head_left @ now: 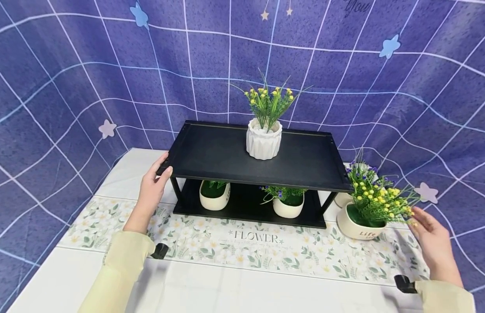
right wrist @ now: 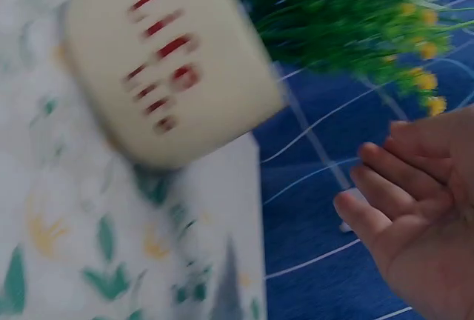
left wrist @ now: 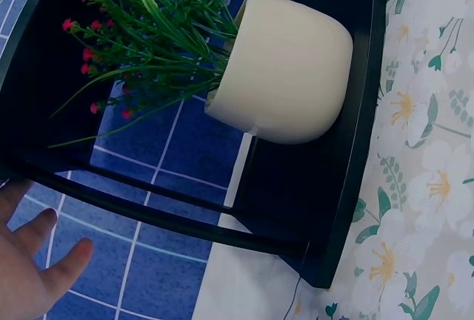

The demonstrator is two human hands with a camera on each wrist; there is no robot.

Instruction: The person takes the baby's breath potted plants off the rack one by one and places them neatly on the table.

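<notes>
A black two-tier shelf [head_left: 211, 148] stands on the table. My left hand [head_left: 151, 184] touches the left end of its upper board, with fingers loosely spread. A white ribbed pot [head_left: 264, 140] with small yellow flowers stands on that board. On the lower board sit a cream pot [head_left: 215, 198] with green leaves and another cream pot [head_left: 288, 208] with purple flowers. The left wrist view shows red flowers in a cream pot [left wrist: 289, 68]. My right hand [head_left: 432, 237] is beside the yellow flowers of a cream "Life" pot [head_left: 360, 228], fingers relaxed and holding nothing.
Behind the Life pot, right of the shelf, another pot [head_left: 343, 199] with purple flowers is partly hidden. A floral runner printed FLOWER [head_left: 256, 237] crosses the white tabletop [head_left: 211, 287]. A blue grid-patterned curtain [head_left: 109, 87] hangs behind and at both sides.
</notes>
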